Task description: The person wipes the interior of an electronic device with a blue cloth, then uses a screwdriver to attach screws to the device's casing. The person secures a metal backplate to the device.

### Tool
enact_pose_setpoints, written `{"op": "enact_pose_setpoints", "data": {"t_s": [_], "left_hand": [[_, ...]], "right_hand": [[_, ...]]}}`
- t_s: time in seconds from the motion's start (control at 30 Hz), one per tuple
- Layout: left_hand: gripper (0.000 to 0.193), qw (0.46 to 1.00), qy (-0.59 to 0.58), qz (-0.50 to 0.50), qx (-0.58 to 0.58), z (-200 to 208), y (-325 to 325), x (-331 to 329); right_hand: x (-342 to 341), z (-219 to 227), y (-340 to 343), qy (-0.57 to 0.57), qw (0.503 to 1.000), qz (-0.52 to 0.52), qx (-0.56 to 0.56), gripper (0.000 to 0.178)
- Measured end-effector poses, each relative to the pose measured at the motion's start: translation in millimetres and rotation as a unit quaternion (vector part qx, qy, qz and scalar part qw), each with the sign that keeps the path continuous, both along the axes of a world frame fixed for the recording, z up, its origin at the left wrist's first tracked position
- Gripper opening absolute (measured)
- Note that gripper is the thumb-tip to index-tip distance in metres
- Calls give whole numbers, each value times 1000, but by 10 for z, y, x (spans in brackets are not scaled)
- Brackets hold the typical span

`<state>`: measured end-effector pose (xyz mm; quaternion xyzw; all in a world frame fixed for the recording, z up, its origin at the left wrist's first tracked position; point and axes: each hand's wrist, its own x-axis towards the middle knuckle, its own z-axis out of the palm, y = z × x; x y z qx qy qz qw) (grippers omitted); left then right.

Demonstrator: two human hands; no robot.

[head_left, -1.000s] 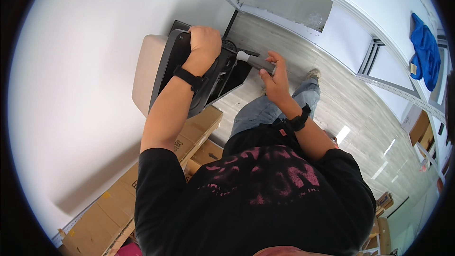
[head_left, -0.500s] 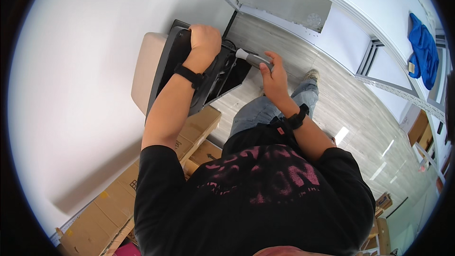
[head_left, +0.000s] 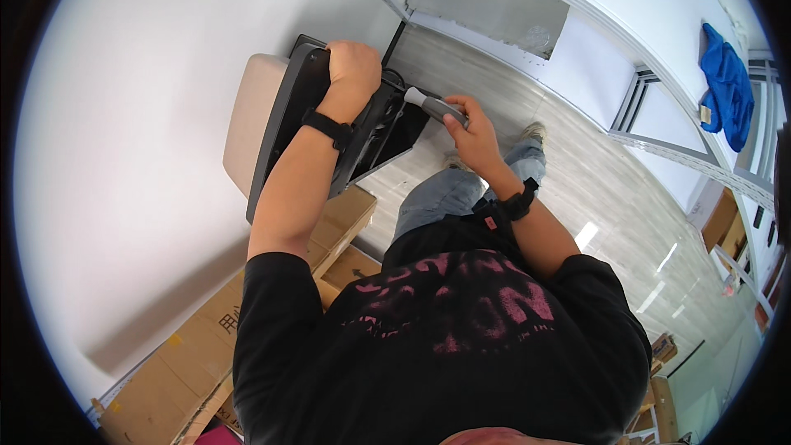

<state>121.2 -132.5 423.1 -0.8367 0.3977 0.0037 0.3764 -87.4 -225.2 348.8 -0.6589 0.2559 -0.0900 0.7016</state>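
Observation:
A beige-and-black boxy device (head_left: pixel 249 128) stands against the white wall on the left, its dark inner side turned toward me. My left hand (head_left: pixel 354 66) is closed over the upper edge of its black panel (head_left: pixel 284 128); the fingertips are hidden behind that edge. In my right hand (head_left: pixel 475 132) is a grey screwdriver (head_left: pixel 441 110) with a light collar, held between thumb and fingers. It points left at the device's dark interior (head_left: pixel 387 128). Whether its tip touches a screw cannot be made out.
Cardboard boxes (head_left: pixel 185 363) line the wall at lower left, and one box (head_left: pixel 346 210) sits just below the device. Grey wood-look floor (head_left: pixel 568 173) spreads to the right of my legs. A white metal frame (head_left: pixel 671 144) and a blue cloth (head_left: pixel 727 86) are at the right.
The fingers of my right hand have curled closer round the screwdriver handle. The whole view has shifted slightly; my left hand keeps its hold on the panel.

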Motion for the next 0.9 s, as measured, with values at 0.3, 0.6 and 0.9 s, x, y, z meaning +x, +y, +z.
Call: {"op": "enact_pose_setpoints", "data": {"t_s": [0.3,0.6,0.9], "left_hand": [[17,996,70,55,-7,74,-61,-11],[25,917,257,65,-297,213,-986,-222],[25,676,424,38,-602,253,-3049,-65]], "right_hand": [[-389,72,-561,27,990,-59,129,33],[-1199,679,-1723,-89,964,-58,244,40],[-1257,727,-2495,-94,960,-48,258,50]]}}
